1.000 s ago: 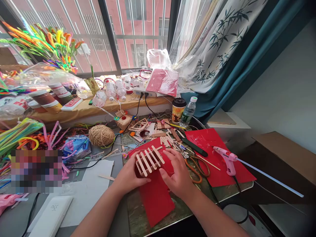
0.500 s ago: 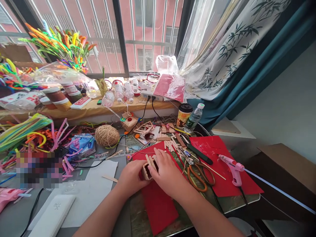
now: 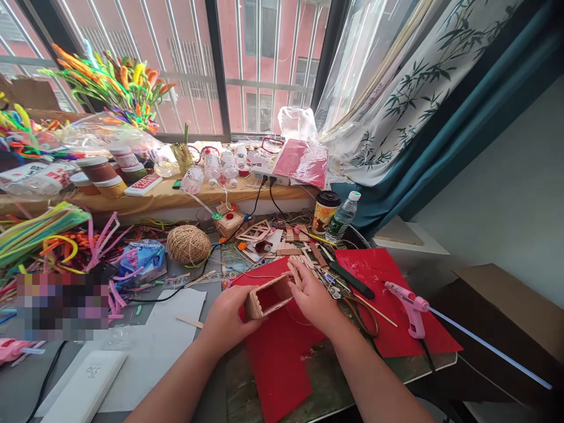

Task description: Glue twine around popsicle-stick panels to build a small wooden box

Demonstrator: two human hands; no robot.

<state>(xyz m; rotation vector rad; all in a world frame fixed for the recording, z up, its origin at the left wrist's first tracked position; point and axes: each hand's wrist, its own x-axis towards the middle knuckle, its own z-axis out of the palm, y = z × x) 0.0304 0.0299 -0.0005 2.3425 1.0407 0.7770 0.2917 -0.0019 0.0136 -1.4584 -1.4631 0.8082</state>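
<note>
My left hand [image 3: 227,314] grips the left end of a small open box made of wooden craft sticks [image 3: 254,305], thumb below and fingers behind it. The box is tilted so that its hollow inside shows. At its right end my right hand [image 3: 315,302] is closed around short craft sticks [image 3: 296,274], close against the box edge; whether they are joined to it I cannot tell. Beneath both hands lies a red sheet [image 3: 277,364]. Loose craft sticks [image 3: 299,251] are heaped just behind.
A pink glue gun [image 3: 412,308] rests on another red sheet [image 3: 365,264] at right. Scissors [image 3: 368,317] lie by my right forearm. Behind stand a lidded cup [image 3: 325,214] and water bottle [image 3: 345,218]. A twine ball [image 3: 188,244] and white power bank [image 3: 83,385] are at left.
The box has been turned and tipped so its open side shows. My right hand has moved right, from over the box to its right end, with the sticks.
</note>
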